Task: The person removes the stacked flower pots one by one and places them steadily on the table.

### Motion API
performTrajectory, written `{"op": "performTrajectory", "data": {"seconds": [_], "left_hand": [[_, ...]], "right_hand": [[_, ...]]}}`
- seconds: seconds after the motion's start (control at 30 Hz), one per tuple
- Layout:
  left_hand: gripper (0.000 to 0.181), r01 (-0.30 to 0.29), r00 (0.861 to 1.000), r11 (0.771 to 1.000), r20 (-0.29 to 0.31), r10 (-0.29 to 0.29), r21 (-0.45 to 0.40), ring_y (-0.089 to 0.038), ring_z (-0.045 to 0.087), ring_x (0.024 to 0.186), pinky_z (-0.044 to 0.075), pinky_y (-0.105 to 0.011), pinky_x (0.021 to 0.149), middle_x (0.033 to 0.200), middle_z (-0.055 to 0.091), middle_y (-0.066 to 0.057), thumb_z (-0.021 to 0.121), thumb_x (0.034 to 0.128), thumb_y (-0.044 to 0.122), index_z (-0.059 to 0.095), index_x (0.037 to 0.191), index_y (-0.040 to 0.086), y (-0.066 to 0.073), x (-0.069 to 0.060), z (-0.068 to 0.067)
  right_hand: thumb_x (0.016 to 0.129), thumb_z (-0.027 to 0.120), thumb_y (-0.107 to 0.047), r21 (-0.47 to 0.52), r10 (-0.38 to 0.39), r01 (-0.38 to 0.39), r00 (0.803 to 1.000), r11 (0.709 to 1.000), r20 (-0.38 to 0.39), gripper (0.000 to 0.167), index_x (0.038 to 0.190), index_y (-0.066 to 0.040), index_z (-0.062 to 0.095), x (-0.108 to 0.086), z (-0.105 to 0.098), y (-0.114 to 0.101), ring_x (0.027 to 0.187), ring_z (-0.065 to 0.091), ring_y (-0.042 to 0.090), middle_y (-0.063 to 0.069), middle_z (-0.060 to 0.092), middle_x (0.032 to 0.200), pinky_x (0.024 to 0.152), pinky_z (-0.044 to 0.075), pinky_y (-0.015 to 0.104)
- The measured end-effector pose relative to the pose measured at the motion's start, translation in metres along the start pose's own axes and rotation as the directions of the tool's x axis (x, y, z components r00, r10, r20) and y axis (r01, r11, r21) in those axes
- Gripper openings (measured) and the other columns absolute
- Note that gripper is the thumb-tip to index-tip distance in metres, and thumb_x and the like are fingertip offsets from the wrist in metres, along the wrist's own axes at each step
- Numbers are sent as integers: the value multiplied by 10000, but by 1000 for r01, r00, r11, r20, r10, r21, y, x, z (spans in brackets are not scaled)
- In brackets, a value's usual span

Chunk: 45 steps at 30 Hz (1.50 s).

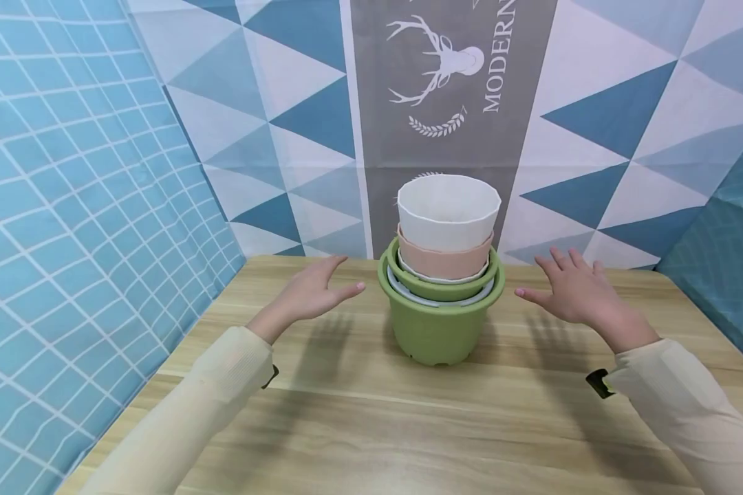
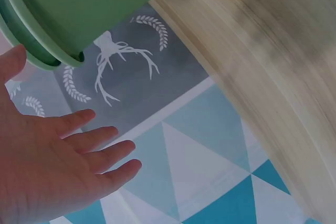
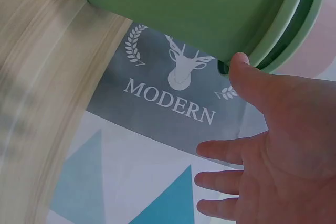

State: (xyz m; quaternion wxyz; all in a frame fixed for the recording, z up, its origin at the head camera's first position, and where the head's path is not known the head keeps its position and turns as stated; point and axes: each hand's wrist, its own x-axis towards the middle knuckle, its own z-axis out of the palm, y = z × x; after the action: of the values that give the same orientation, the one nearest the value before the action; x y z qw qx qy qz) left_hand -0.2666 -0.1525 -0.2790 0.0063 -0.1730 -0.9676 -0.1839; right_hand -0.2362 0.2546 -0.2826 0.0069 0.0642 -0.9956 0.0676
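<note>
L hand (image 1: pixel 306 292) & R hand (image 1: pixel 576 287) flank stack (image 1: pixel 446 264)!
Fingers (image 2: pixel 113 157) wide open, nothing held; best to grip outer pot (image 1: pixel 438 335) evenly, approx. same height, so nothing tips.

Pots: outer pot (image 1: pixel 436 337) plain olive green; inner pot (image 1: pixel 447 293) same green; rim between them (image 1: pixel 404 291) pale grey; pink pot (image 1: pixel 446 263) pale, unpatterned; top pot (image 1: pixel 448 234) white. Tabletop (image 1: pixel 371 426): light tan, streaked wood grain. Back wall covering (image 1: pixel 291 103): white, pale-blue and deep-blue triangles; grey panel (image 1: pixel 371 137) bears white stag, laurel, "MODERN". Left wall covering (image 1: pixel 56 206): light blue, white grid. Sleeves (image 1: pixel 186 405): plain cream.
</note>
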Motion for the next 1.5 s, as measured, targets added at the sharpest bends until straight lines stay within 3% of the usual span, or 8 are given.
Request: {"op": "performTrajectory", "data": {"seconds": [0.43, 0.83, 1.0, 1.23, 1.43, 1.5], "left_hand": [[789, 66, 997, 994, 43, -63, -83, -357, 340, 1423, 332, -563, 1179, 1547, 340, -143, 475, 927, 596, 273, 1515, 111, 13, 8, 2], [699, 106, 994, 982, -20, -110, -158, -362, 456, 1340, 432, -538, 1110, 1474, 441, -180, 471, 960, 519, 351, 1467, 52, 21, 15, 7], [655, 97, 994, 978, -26, -103, -184, -368, 490, 1306, 462, -524, 1085, 1422, 492, -205, 482, 966, 488, 404, 1434, 37, 24, 18, 8], [601, 84, 996, 969, -21, -92, -232, -347, 520, 1275, 494, -494, 1057, 1376, 536, -202, 497, 971, 439, 452, 1398, 18, 28, 23, 11], [541, 100, 995, 950, 18, -100, -295, -326, 536, 1249, 515, -465, 1028, 1343, 562, -179, 525, 964, 400, 501, 1360, 32, 29, 26, 11], [514, 108, 994, 926, 42, -100, -362, -324, 557, 1221, 531, -447, 1013, 1327, 571, -181, 533, 967, 369, 509, 1349, 26, 29, 27, 12]], "right_hand": [[910, 487, -628, -5, -21, 21, 1000, 1000, -2, 897, 1459, 56, 300, 1, -10, -5, 1390, 67, 583, 379, 146, 1511, 1084, 44, 811], [901, 519, -611, -60, -46, 44, 999, 997, -17, 885, 1444, 60, 325, 4, -19, -8, 1374, 155, 567, 363, 196, 1506, 1083, 189, 784], [909, 558, -531, -73, -46, 44, 999, 996, -26, 833, 1423, 89, 346, 8, -25, -9, 1360, 190, 586, 386, 223, 1483, 1077, 260, 751], [923, 523, -549, -70, -39, 38, 999, 997, -18, 830, 1414, 99, 354, 10, -32, -9, 1341, 256, 573, 397, 291, 1448, 1078, 252, 760], [923, 529, -549, -65, -37, 36, 999, 997, -11, 831, 1416, 95, 353, 9, -36, -11, 1338, 260, 576, 395, 294, 1448, 1081, 280, 740], [922, 532, -550, -64, -36, 35, 999, 997, -10, 830, 1418, 92, 355, 9, -37, -12, 1334, 269, 573, 392, 294, 1449, 1077, 301, 730]]}}
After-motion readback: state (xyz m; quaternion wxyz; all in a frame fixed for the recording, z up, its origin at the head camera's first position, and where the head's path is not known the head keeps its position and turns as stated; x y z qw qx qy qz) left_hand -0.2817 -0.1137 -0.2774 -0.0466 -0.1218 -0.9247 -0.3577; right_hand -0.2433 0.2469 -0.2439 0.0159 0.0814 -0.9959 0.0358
